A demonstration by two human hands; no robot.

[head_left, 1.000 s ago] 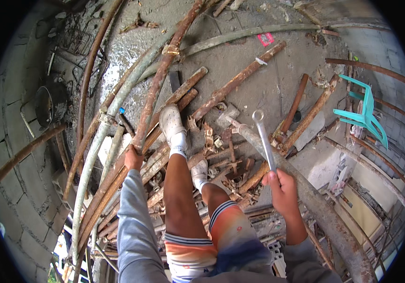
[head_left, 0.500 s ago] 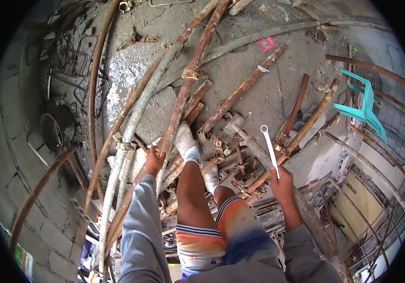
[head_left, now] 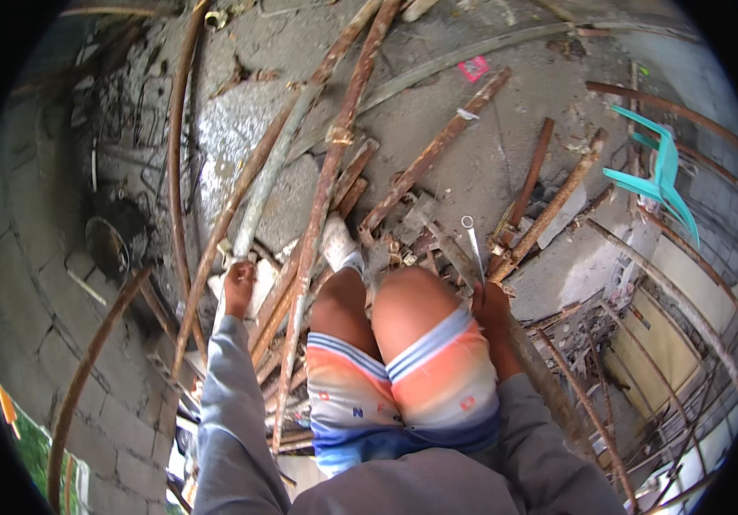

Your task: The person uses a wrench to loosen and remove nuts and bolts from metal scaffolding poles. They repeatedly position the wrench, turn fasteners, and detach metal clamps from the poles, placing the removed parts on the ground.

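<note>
At frame centre-right, the right hand (head_left: 491, 305) grips a silver wrench (head_left: 473, 246) pointing upward. The left hand (head_left: 238, 287), centre-left, clasps a rusty pipe (head_left: 253, 193). More rusted pipes (head_left: 437, 150) crowd the concrete floor (head_left: 506, 163), leaving little room.

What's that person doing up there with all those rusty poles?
A person is perched among rusty scaffold pipes, seen from above. Their right hand holds a silver wrench pointing up and away from them. Their left hand grips a grey pipe. One foot in a white sock rests on the pipes, high above the concrete ground.
</note>
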